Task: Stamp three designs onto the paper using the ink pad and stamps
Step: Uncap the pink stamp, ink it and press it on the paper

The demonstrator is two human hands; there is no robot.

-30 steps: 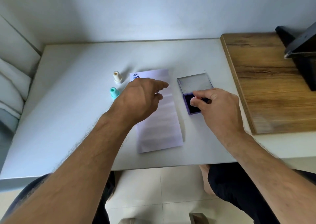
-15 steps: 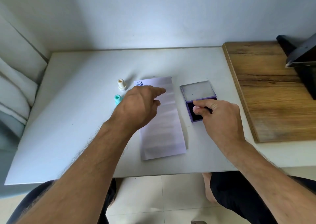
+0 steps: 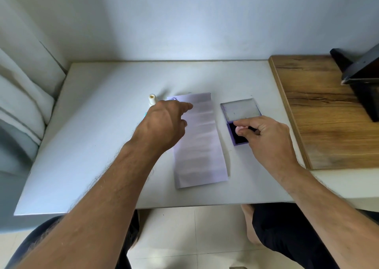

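A cream stamp (image 3: 152, 99) is seen standing upright on the white table (image 3: 92, 125), just left of the paper's far corner. The left hand (image 3: 164, 123) is held over the left edge of the paper (image 3: 201, 141) with fingers loosely curled, nothing visibly gripped. One blue stamped design (image 3: 174, 99) is visible at the paper's top left corner. To the right, the open purple ink pad (image 3: 239, 137) is covered by the right hand (image 3: 264, 137), whose fingertips are pinched on a small dark object that cannot be clearly made out. A wooden board (image 3: 328, 115) is laid at far right.
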